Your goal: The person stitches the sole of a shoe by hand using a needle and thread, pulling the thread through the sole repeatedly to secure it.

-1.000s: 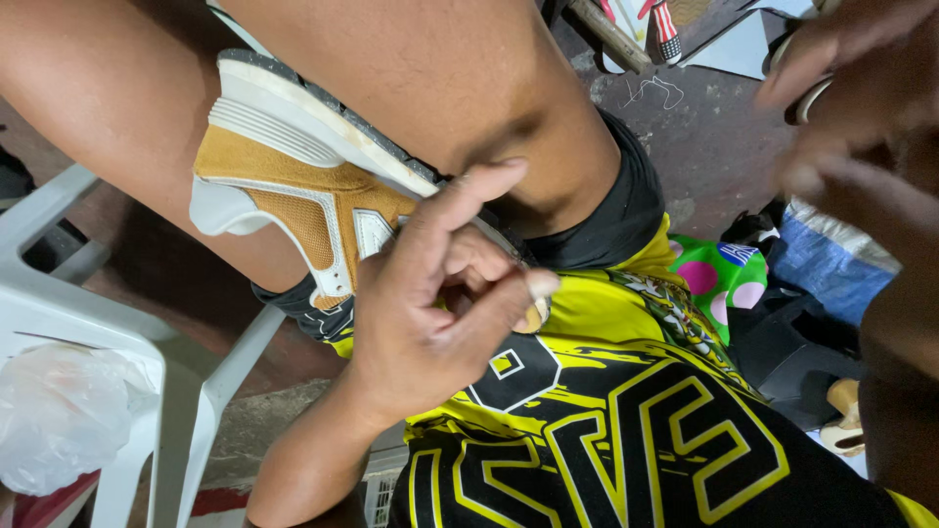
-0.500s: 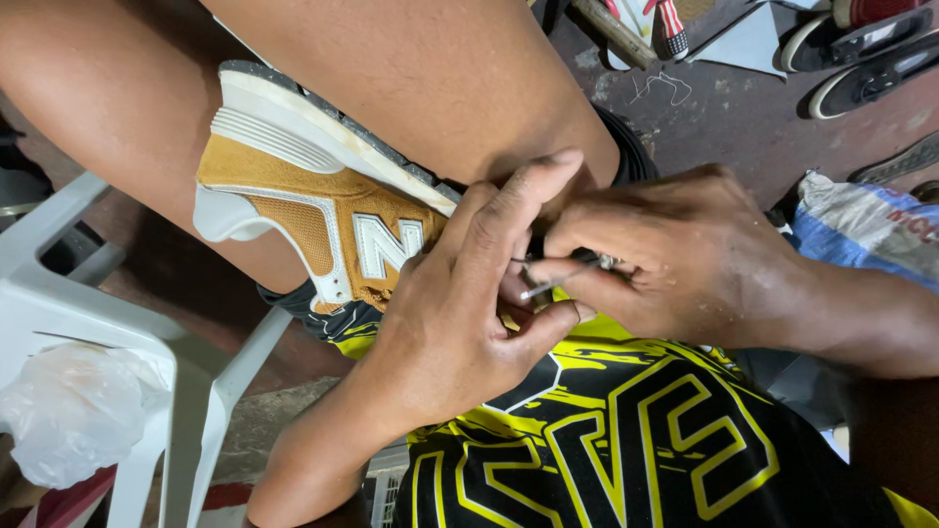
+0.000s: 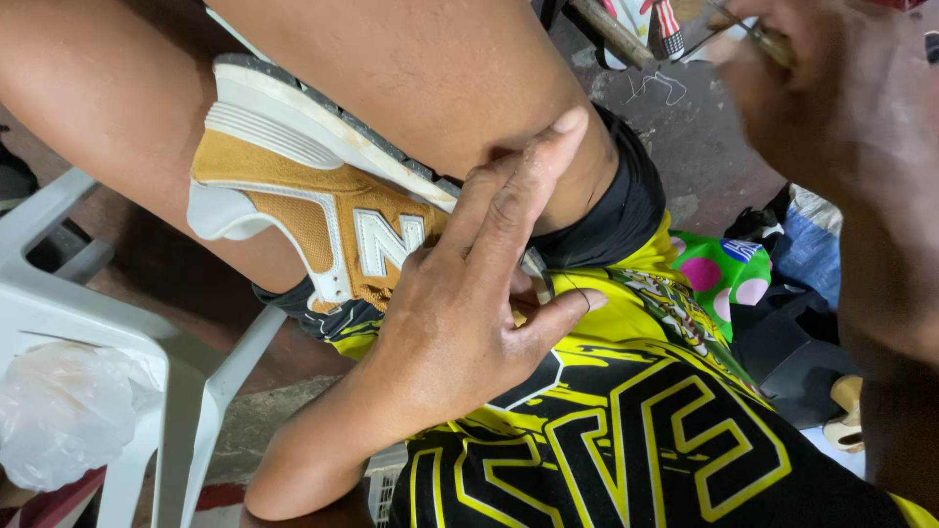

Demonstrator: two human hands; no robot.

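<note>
Head view looks down on a tan and white sneaker (image 3: 323,210) wedged sole-up between the person's bare legs, and everything else is placed from that shoe. Left hand (image 3: 469,313) lies against the toe end of the sneaker, fingers stretched long and close together up along the thigh, thumb spread out below them toward the lap; it presses on the shoe rather than wrapping it, and a thin dark thread (image 3: 577,288) shows at the thumb tip just past the shoe's toe. Right hand (image 3: 831,127) is raised well apart from the sneaker, up and to the far side of it, blurred; its fingers look pinched on a small thin tool (image 3: 773,39), but the blur keeps me from telling what it is. Below the shoe spreads a yellow and black printed shirt (image 3: 626,430). On the heel side of the sneaker stands a white plastic chair (image 3: 68,313) with a clear plastic bag (image 3: 64,411) on it.
</note>
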